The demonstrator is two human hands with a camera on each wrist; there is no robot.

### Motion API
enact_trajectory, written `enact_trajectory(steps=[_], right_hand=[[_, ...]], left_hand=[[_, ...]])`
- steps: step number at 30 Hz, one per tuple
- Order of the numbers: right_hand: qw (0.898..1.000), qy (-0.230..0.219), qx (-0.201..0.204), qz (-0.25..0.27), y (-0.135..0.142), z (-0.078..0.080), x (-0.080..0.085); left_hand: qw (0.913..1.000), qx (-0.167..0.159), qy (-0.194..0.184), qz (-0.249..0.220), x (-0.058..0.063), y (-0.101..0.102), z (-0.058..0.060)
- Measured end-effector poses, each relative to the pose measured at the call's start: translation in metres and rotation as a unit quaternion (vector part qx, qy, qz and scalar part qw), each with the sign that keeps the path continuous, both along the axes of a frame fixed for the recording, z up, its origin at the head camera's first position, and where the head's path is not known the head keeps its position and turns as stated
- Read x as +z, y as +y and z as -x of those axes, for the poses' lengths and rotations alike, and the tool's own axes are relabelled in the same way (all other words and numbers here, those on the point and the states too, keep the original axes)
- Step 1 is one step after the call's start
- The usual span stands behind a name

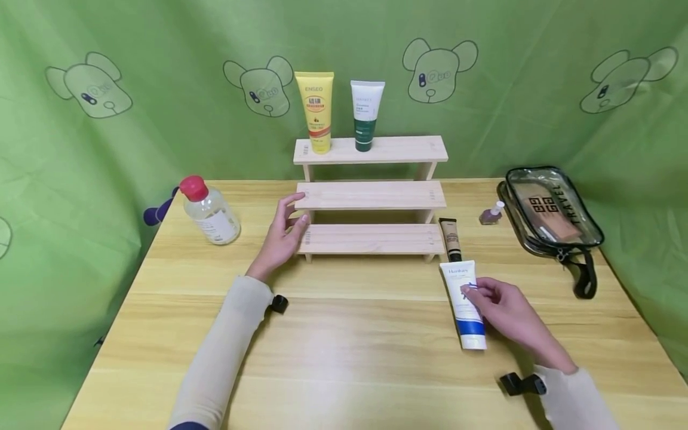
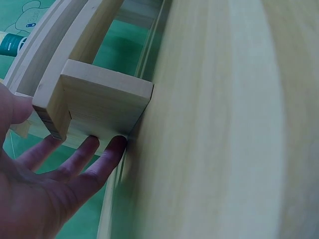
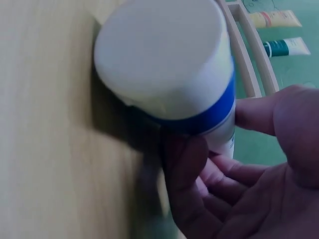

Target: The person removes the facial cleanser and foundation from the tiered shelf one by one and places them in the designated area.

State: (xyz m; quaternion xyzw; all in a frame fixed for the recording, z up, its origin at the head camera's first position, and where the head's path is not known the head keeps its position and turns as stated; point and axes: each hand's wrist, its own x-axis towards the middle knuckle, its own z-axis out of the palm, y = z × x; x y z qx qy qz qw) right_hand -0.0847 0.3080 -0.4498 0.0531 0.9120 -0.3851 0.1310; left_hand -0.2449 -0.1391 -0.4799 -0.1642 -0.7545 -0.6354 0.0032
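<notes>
In the head view, a three-tier wooden stand (image 1: 371, 239) has my left hand (image 1: 280, 236) at its left end. The left wrist view shows the fingertips (image 2: 117, 143) against the stand's end, with the thumb beside a step. My right hand (image 1: 502, 304) grips a white tube with a blue band (image 1: 457, 292), thumb on its front and fingers round its side. Its broad white cap (image 3: 159, 55) fills much of the right wrist view. A yellow tube (image 1: 315, 113) and a white-and-green tube (image 1: 365, 116) stand upright on the top tier.
A small beige-and-black tube (image 1: 451, 239) lies just beyond the held tube. A nail polish bottle (image 1: 491, 214) and a clear travel pouch (image 1: 553, 209) are at the right. At the left is a clear bottle with a red cap (image 1: 212, 212). Green cloth (image 1: 177, 71) hangs behind.
</notes>
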Motion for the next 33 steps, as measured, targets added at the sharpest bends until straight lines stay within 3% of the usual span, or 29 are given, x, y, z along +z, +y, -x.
enact_trajectory(steps=[9,15,23,28,33], right_hand=[[0.997,0.025,-0.003,-0.077,0.001,-0.001,0.001],[0.997,0.017,0.000,-0.077,0.006,-0.002,0.001],[0.994,0.047,0.018,-0.102,0.012,0.004,0.011],[0.994,0.070,0.022,-0.082,0.011,0.013,0.027],[0.987,0.144,0.050,-0.043,-0.001,0.023,0.039]], left_hand=[[1.0000,-0.001,-0.009,0.003,0.002,0.001,0.000],[1.0000,0.001,-0.005,0.005,0.002,0.000,-0.001],[1.0000,0.000,-0.005,0.003,0.000,0.000,-0.001],[1.0000,0.001,-0.005,0.006,0.001,0.001,-0.002],[0.9999,0.003,-0.006,0.009,0.003,0.000,-0.002]])
